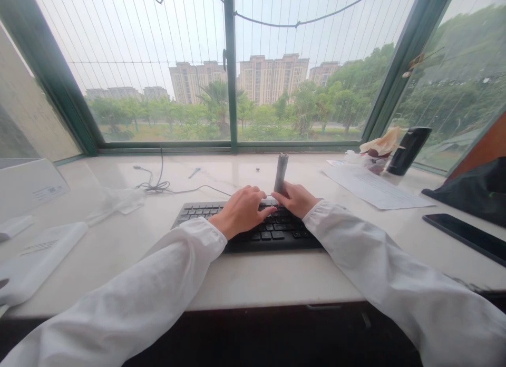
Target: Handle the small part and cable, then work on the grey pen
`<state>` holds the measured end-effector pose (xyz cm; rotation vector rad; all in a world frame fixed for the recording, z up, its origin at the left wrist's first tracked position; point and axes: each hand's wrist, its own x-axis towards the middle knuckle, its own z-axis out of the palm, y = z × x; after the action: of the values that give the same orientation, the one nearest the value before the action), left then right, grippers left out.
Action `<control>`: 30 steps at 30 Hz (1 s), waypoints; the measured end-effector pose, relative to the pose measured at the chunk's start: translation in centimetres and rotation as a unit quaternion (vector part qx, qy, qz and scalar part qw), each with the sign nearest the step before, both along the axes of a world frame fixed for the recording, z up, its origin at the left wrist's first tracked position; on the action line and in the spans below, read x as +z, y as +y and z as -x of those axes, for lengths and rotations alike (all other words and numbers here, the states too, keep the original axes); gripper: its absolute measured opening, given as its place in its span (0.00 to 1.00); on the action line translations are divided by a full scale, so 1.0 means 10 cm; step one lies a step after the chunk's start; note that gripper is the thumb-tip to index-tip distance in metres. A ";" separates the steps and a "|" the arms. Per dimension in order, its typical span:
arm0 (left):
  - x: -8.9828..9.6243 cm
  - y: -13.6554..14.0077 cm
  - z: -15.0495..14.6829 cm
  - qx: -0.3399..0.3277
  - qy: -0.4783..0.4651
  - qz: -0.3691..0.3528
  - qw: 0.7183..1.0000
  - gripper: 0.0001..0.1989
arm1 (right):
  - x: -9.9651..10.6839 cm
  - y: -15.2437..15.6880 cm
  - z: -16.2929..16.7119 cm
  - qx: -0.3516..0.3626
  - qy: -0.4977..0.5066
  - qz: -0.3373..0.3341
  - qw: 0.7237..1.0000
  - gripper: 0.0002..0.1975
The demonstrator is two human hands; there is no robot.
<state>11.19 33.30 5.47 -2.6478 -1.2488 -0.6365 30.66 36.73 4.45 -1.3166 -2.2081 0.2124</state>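
Right hand [295,198] is gripping a grey cylinder [281,172] standing upright at the black keyboard [253,227]'s far edge; left hand [241,211] is resting loosely curled just beside, holding nothing.

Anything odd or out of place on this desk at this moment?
One thing stands out: the right hand holds a grey cylinder upright over the black keyboard, its lower end at the keys. The left hand rests on the keys beside it. Nothing looks spilled or damaged.
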 end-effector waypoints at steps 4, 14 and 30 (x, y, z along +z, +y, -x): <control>-0.07 0.03 -0.08 -0.013 0.001 0.024 1.000 0.19 | -0.02 0.00 0.00 0.002 -0.004 -0.011 1.000 0.07; -0.06 0.09 -0.13 0.043 -0.012 0.024 0.999 0.17 | -0.03 0.00 -0.01 0.026 -0.019 -0.037 0.999 0.06; -0.05 0.13 -0.28 0.122 -0.053 0.061 0.989 0.13 | 0.00 -0.04 0.06 -0.015 -0.024 -0.038 0.999 0.08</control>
<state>13.99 34.60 4.98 -2.5220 -1.6595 -0.6888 30.08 36.34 4.40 -1.3238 -2.2122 0.0855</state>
